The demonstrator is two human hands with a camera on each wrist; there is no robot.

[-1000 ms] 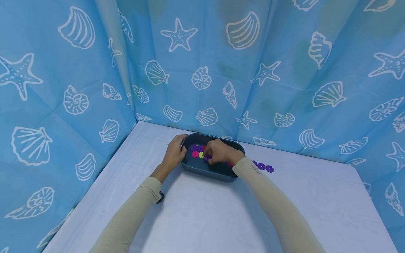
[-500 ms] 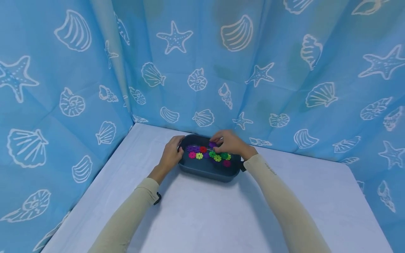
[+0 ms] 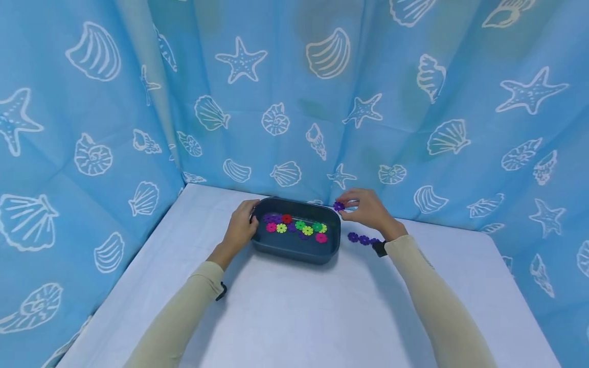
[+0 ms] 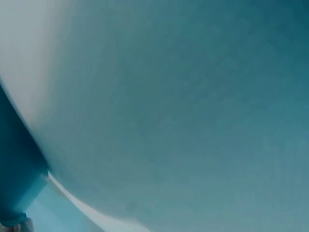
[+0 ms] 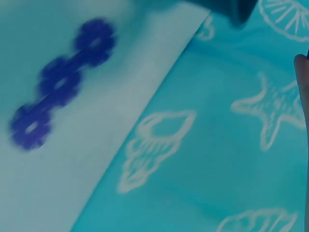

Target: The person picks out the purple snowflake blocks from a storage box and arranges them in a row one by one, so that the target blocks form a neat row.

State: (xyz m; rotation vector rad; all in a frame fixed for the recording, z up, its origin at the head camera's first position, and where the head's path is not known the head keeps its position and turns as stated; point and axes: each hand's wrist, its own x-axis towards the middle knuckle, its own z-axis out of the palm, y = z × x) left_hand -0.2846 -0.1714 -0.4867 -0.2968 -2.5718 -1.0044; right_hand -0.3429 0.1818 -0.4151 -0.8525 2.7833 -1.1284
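My left hand (image 3: 240,225) holds the left end of a dark grey-blue tub (image 3: 290,250), its thumb at the rim. Inside the tub lie several flower-shaped plastic discs in pink, yellow, green, red and purple, among them a red disc (image 3: 287,219) and a yellow disc (image 3: 307,231). Just beyond the tub's right end, my right hand (image 3: 370,210) pinches a purple flower disc (image 3: 339,206) between thumb and fingers. Below that hand, three purple discs joined in a row (image 5: 60,82) lie on the table; in the head view the wrist strap partly covers the row.
A white-covered table (image 3: 276,312) carries everything. Blue curtains with white shell and starfish prints, the back curtain (image 3: 294,143) among them, hang right behind the table and along its left side. The tub stands near the back edge.
My right hand has lifted a purple disc out of the tub and carried it right, past the rim. The left hand stays on the tub. The head view has shifted slightly.
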